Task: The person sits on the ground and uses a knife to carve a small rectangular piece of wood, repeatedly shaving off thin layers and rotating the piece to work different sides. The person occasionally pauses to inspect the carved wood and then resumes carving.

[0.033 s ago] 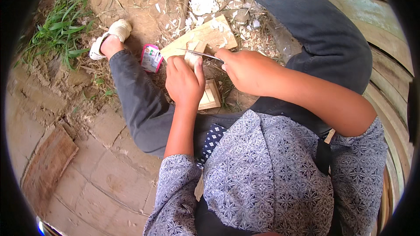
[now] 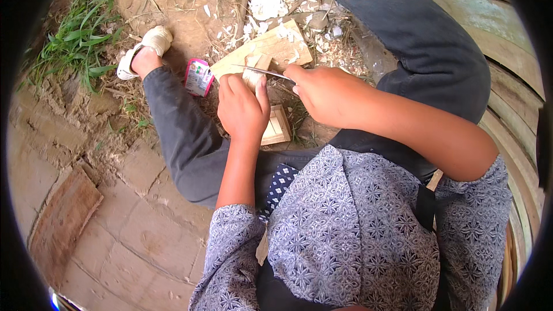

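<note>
My left hand (image 2: 242, 109) grips a small pale piece of wood (image 2: 253, 75), held upright over a flat wooden board (image 2: 279, 46) on the ground. My right hand (image 2: 325, 95) is closed on the handle of a knife. Its thin blade (image 2: 256, 69) points left and lies across the top of the wood piece. A small square wooden block (image 2: 279, 128) sits on the ground just under my left wrist. I sit with both legs in dark trousers spread around the board.
Pale wood chips (image 2: 271, 0) litter the dirt beyond the board. A pink packet (image 2: 199, 76) lies by my left leg, near my white shoe (image 2: 144, 46). Grass (image 2: 80, 29) grows far left, a brick slab (image 2: 63, 219) lies lower left, and curved wooden planks (image 2: 512, 86) run along the right.
</note>
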`<state>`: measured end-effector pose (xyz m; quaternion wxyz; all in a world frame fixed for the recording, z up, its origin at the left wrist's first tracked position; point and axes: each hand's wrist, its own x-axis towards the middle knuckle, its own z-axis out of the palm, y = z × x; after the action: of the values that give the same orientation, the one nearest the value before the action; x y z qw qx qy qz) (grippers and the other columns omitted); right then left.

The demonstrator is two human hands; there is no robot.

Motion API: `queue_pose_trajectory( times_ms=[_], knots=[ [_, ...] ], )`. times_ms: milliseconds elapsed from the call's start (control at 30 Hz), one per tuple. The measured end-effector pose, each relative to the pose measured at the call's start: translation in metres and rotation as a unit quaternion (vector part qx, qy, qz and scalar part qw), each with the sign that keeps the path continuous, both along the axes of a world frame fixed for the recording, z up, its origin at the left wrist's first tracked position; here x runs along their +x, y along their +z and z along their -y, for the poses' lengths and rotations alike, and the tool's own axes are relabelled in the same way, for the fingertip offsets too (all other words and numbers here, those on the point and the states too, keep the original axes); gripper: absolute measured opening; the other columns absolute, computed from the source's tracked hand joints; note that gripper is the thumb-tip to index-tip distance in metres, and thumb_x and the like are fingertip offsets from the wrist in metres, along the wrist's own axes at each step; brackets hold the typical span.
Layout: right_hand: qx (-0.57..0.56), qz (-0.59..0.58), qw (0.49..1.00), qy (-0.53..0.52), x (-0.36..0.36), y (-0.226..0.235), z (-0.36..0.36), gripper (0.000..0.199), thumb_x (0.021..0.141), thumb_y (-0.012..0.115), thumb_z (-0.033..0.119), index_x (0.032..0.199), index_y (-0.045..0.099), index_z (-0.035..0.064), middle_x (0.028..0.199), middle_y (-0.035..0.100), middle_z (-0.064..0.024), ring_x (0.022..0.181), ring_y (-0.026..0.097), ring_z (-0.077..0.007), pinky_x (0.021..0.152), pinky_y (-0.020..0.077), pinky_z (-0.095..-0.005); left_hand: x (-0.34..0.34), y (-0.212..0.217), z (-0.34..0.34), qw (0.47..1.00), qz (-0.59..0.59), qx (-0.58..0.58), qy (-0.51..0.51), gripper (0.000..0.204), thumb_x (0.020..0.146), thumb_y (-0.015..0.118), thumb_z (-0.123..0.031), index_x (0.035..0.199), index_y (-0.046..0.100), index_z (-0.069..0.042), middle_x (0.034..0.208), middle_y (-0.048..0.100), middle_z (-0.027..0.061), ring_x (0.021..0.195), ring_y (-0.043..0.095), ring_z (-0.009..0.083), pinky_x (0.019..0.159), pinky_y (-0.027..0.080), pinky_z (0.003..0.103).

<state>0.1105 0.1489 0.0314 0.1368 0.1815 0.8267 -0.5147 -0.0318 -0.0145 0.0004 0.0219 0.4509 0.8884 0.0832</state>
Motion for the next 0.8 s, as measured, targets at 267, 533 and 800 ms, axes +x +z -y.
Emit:
queue_pose_trajectory(
  times_ms=[267,533,800],
  knots=[
    [0.037,0.045,0.998,0.026,-0.024,-0.013,0.004,0.024,0.101,0.05,0.018,0.119,0.048,0.0021,0.084,0.068,-0.0262,0.082,0.067,-0.0466,0.073,0.0511,-0.0562,0.001,0.002,-0.007,1.0,-0.016,-0.014,0.015,0.041,0.096,0.063,-0.037,0.097,0.049,0.001,0.098,0.053,0.0209,0.086,0.06,0.0427,0.069,0.051,0.05],
    [0.084,0.03,0.996,0.028,-0.047,-0.056,0.001,0.028,0.1,0.05,0.019,0.122,0.052,0.0018,0.091,0.069,-0.0282,0.085,0.067,-0.0474,0.076,0.0523,-0.054,0.004,0.003,-0.011,0.999,-0.031,-0.013,0.002,0.042,0.097,0.062,-0.039,0.097,0.049,0.001,0.099,0.055,0.0208,0.086,0.061,0.0428,0.069,0.052,0.051],
    [0.016,0.0,1.0,-0.021,-0.025,-0.024,0.002,0.027,0.1,0.048,0.018,0.122,0.051,0.0019,0.085,0.068,-0.0284,0.083,0.067,-0.0468,0.075,0.0509,-0.0554,-0.004,0.0,-0.005,0.999,-0.005,-0.027,0.039,0.042,0.097,0.061,-0.038,0.104,0.05,0.002,0.103,0.055,0.0226,0.091,0.06,0.0443,0.072,0.051,0.052]
  ],
)
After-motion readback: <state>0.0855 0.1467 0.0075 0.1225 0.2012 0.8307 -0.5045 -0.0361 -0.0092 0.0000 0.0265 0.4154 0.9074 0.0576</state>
